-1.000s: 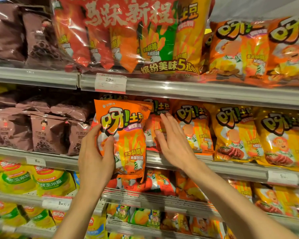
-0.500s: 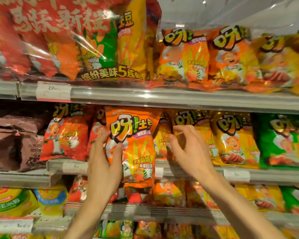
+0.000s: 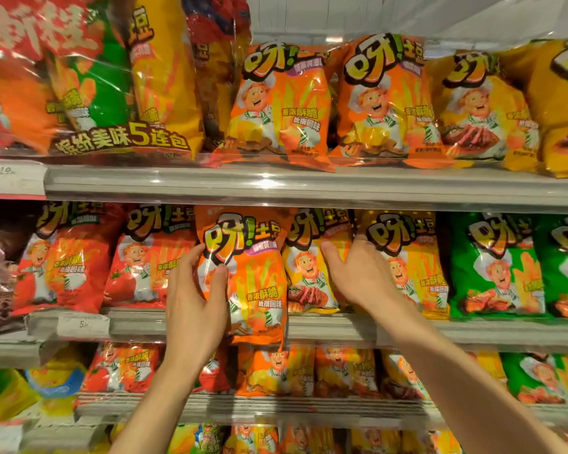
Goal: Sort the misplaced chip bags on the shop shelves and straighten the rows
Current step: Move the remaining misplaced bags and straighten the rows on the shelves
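Left hand (image 3: 194,309) grips orange bag (image 3: 246,276); right hand (image 3: 358,276), fingers hidden behind yellow bags (image 3: 312,270), grip unclear. Widen gap, then slot bag upright.

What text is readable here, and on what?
"呀!土豆", "香浓酥脆", "吮指回味": held orange bag, gripped by left hand.
"缤纷美味5连包": multipack.
"19.": top price tag; rest cut off.
"5.": middle price tag; rest blurred.
Flavour banners: too blurred.
Right hand between yellow bags; same logo.
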{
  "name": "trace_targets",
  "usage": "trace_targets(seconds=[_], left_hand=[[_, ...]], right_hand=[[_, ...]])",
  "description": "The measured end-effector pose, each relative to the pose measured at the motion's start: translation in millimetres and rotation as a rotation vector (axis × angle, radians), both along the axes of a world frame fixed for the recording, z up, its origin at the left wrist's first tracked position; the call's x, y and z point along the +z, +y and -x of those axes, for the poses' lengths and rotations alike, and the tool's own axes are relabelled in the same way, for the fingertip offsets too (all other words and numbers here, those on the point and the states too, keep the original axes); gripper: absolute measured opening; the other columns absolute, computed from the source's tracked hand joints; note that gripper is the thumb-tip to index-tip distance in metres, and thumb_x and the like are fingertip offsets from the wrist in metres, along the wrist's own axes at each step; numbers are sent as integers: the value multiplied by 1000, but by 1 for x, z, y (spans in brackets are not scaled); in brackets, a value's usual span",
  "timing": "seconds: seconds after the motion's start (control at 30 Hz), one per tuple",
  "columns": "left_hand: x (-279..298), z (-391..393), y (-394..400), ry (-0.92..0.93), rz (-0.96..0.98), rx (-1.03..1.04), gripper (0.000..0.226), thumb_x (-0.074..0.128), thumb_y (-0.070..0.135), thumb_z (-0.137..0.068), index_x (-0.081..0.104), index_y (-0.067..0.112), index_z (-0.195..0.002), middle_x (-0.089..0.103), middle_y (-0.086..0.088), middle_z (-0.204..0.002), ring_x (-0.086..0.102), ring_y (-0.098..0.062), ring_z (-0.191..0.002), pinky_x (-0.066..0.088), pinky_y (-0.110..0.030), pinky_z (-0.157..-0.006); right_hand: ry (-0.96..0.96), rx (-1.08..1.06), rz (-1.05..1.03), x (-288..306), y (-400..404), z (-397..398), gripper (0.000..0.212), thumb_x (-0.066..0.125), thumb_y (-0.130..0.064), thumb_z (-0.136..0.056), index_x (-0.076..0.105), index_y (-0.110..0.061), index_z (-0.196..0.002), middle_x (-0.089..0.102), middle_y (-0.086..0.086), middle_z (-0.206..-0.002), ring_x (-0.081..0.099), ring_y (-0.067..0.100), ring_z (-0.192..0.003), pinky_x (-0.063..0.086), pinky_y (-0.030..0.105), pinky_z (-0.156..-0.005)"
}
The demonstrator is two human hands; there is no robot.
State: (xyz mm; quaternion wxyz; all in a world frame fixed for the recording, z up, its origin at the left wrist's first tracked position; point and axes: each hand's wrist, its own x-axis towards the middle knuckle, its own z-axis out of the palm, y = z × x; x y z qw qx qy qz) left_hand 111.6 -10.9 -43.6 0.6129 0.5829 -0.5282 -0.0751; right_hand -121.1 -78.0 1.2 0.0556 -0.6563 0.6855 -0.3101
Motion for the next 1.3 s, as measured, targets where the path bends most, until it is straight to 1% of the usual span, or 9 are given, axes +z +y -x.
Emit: trace_targets(seconds=[0.1,0.23,0.33,0.5,0.7,0.87,1.0,1.13,1.3], left_hand=[[3,2,1,2,2,6,45,60,30,-99,49,20,-140,53,2,-139,47,-14,-130,40,-39,-108],[8,0,4,-4,5,7,45,59,30,-99,47,20,-141,50,3,-141,43,-7,-128,35,-31,-105],[9,-5,4,-2,3,5,45,59,32,-100,46,23,-142,49,5,-143,42,-5,-129,34,-29,-105],[8,-12,3,2,3,5,45,58,34,-100,45,25,-142,49,5,-144,43,-12,-134,38,-39,-111],[9,-15,5,15,6,-10,46,58,33,-100,45,24,-142,49,3,-144,44,-13,-134,38,-39,-111],[10,-10,4,9,15,-12,44,59,33,-100,46,24,-141,50,2,-143,45,-14,-133,38,-41,-111],[9,-3,1,-1,41,-3,44,60,32,-99,48,21,-139,53,1,-140,46,-16,-132,40,-41,-109],[9,13,-1,19,24,-11,44,60,31,-99,47,23,-140,52,2,-137,47,-15,-128,39,-35,-104],[8,40,-6,21,15,-42,47,60,33,-98,46,22,-142,50,-1,-139,45,-14,-128,40,-42,-107]], right_hand=[[-17,-7,-34,-2,-7,-7,83,34,-64,-97,39,7,-139,52,28,-133,53,40,-121,43,41,-96],[-62,-9,-50,-4,-9,-11,83,35,-64,-97,33,5,-144,40,28,-143,52,45,-121,45,45,-93],[-54,-11,-19,-3,-8,-12,82,36,-65,-96,35,3,-143,40,27,-143,53,44,-120,46,43,-91],[-65,-4,28,7,-1,-12,85,40,-69,-94,40,2,-140,42,29,-141,53,43,-120,47,40,-88],[-108,-14,78,19,6,-8,79,45,-65,-94,41,1,-138,45,29,-137,52,44,-120,44,39,-86],[-93,-24,96,17,20,2,82,42,-67,-94,34,-4,-145,38,22,-148,45,39,-131,41,39,-93],[-123,-55,136,11,35,21,83,43,-67,-93,30,-6,-149,39,18,-145,50,40,-124,43,40,-86],[-178,-77,171,5,54,43,83,45,-67,-93,25,-15,-154,36,14,-150,48,37,-129,42,41,-94],[-220,-128,164,-6,73,62,81,45,-69,-90,23,-22,-153,36,10,-149,48,36,-129,42,45,-100]])
